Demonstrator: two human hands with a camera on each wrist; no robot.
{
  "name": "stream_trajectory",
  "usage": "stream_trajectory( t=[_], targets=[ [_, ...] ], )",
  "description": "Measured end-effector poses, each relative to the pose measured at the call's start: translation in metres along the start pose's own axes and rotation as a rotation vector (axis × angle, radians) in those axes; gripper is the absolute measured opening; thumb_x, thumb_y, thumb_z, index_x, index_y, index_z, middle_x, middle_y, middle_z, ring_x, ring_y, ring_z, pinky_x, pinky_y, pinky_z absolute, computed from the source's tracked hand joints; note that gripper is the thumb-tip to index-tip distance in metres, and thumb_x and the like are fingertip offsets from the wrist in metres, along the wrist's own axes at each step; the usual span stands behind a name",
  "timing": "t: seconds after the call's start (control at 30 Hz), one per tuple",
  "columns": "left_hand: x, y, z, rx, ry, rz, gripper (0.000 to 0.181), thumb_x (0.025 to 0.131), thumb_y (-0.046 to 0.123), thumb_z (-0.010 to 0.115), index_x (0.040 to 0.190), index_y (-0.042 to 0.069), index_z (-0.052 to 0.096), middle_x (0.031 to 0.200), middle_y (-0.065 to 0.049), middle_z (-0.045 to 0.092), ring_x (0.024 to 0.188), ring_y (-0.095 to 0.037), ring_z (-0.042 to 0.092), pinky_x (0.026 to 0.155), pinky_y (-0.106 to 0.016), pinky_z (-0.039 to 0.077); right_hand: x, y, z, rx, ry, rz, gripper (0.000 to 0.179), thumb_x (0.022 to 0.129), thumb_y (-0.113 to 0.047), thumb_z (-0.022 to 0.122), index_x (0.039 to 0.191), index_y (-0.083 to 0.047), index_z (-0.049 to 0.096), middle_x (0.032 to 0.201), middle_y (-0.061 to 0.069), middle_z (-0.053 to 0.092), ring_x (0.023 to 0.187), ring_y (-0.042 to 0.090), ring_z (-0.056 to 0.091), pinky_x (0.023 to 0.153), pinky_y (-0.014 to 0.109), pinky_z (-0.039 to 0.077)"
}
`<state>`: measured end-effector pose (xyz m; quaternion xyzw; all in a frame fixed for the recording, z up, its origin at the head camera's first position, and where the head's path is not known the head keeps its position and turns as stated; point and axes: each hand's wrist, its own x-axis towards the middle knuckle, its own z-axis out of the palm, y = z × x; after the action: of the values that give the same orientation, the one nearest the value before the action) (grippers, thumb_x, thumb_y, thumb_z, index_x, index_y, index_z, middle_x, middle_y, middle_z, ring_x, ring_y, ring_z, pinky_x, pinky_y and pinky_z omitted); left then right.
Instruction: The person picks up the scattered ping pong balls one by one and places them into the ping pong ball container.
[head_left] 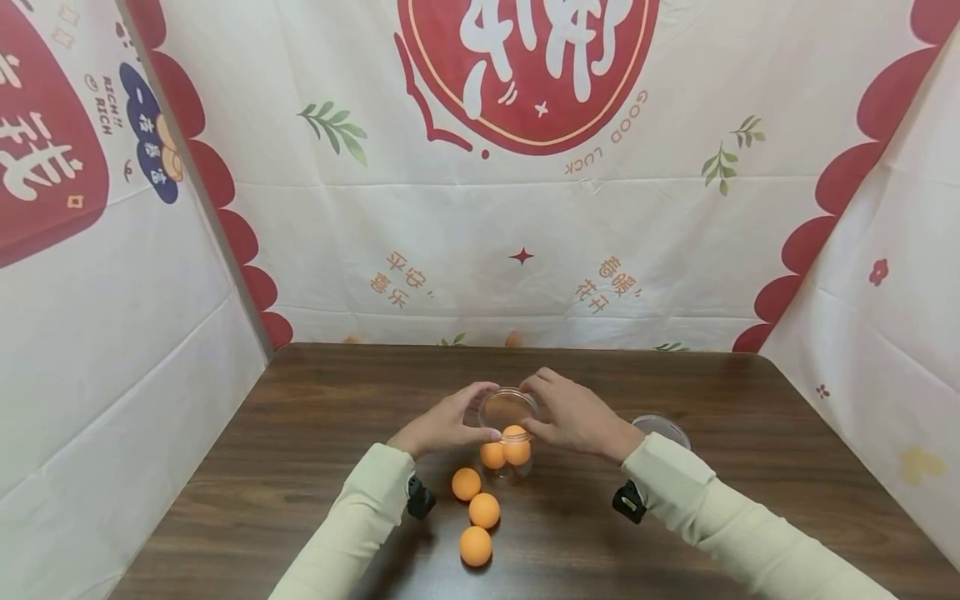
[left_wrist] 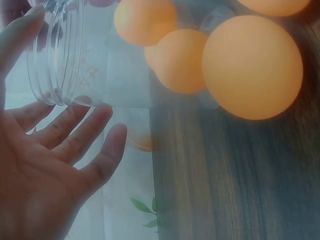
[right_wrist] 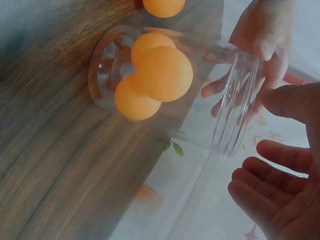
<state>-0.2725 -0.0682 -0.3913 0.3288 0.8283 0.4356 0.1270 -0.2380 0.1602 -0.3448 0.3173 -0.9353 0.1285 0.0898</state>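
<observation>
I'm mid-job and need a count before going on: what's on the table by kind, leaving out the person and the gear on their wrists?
Orange ping-pong balls inside the jar: 3
Loose orange ping-pong balls: 3
Clear jar: 1
Clear round lid, partly hidden by the right arm: 1
Total: 8

The head camera looks forward and down at the bench [head_left: 337,400] from above its near side, farthest from the work, taking in the back cloth [head_left: 480,217]. The left wrist camera [head_left: 420,497] views the jar [head_left: 507,435] at close range from its left; the right wrist camera [head_left: 628,502] does so from its right. Both wrist frames show the jar sideways. All three views share the jar and the orange balls [head_left: 517,452] inside.
</observation>
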Motion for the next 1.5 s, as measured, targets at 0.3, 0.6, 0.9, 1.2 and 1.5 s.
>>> stream_trajectory(
  t=[0.3,0.6,0.9,1.2,1.5],
  targets=[
    [0.001,-0.002,0.002,-0.003,-0.006,0.001,0.067,0.088,0.026,0.069,0.144,0.009,0.035,0.138,-0.009,0.049,0.124,-0.024,0.049,0.097,-0.040,0.047,-0.005,0.008,0.006,0.081,-0.065,0.066,0.056,0.085,-0.032,0.071,0.128,0.000,0.053,0.116,0.011,0.059,0.099,0.023,0.061,0.082,0.040,0.053],
    [0.000,-0.003,0.004,-0.023,-0.011,0.017,0.069,0.089,0.027,0.068,0.145,0.007,0.033,0.141,-0.016,0.046,0.127,-0.033,0.047,0.097,-0.043,0.048,-0.011,0.019,0.013,0.221,-0.108,0.078,0.063,0.089,-0.034,0.066,0.136,0.002,0.046,0.112,0.013,0.060,0.101,0.026,0.060,0.081,0.039,0.052],
    [-0.004,-0.006,0.003,0.021,0.041,-0.029,0.078,0.087,0.036,0.069,0.148,0.010,0.026,0.138,-0.010,0.047,0.126,-0.025,0.047,0.098,-0.045,0.046,-0.010,0.021,0.014,0.250,-0.139,0.083,0.066,0.090,-0.043,0.062,0.138,0.000,0.046,0.109,0.007,0.060,0.096,0.021,0.059,0.079,0.036,0.052],
    [-0.022,-0.001,-0.009,0.050,0.090,-0.030,0.067,0.087,0.034,0.068,0.141,0.007,0.037,0.136,-0.012,0.051,0.126,-0.029,0.050,0.098,-0.049,0.046,-0.006,0.019,0.010,0.242,-0.163,0.107,0.065,0.089,-0.038,0.065,0.137,0.002,0.047,0.111,0.010,0.060,0.097,0.021,0.058,0.081,0.037,0.051],
    [-0.041,-0.006,-0.007,0.184,0.063,-0.053,0.061,0.088,0.032,0.067,0.136,0.004,0.043,0.136,-0.016,0.050,0.124,-0.033,0.049,0.100,-0.049,0.043,-0.003,0.015,0.004,0.236,-0.199,0.139,0.066,0.089,-0.037,0.066,0.138,0.003,0.046,0.113,0.013,0.061,0.102,0.025,0.059,0.085,0.041,0.050]
  ],
)
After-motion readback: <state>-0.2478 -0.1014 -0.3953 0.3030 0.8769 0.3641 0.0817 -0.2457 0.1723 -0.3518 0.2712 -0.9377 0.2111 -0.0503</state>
